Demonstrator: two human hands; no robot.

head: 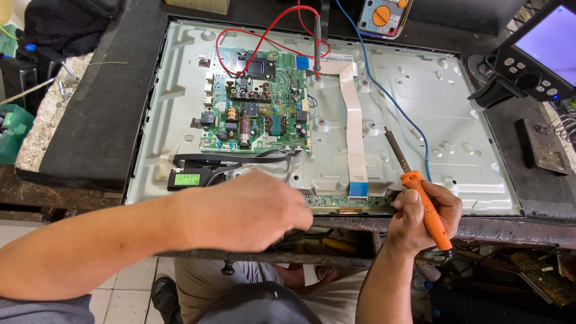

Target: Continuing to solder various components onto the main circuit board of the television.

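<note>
Soldering iron, orange-handled, held in the right hand; fingers wrapped round the handle, dark metal tip slanting up and to the left over the metal back panel of an opened flat screen set lying face down on the bench. Tip stands clear of the panel's surface as far as can be told.

Left hand, back towards the camera, fingers curled down at the panel's near edge beside the narrow green strip board; whether it holds anything cannot be told, the fingertips being hidden.

Green main circuit board, mounted on the left half of the panel, carrying connectors, capacitors and a dark chip cover. White flat ribbon cable, running from the board's upper right corner down to the strip board. Red lead, looping across the board's top; blue lead, crossing the panel on a diagonal towards the iron. Multimeter with orange dial, at the far edge. Small lit screen device, upper right. Black speaker with green label, low on the left of the panel.
</note>
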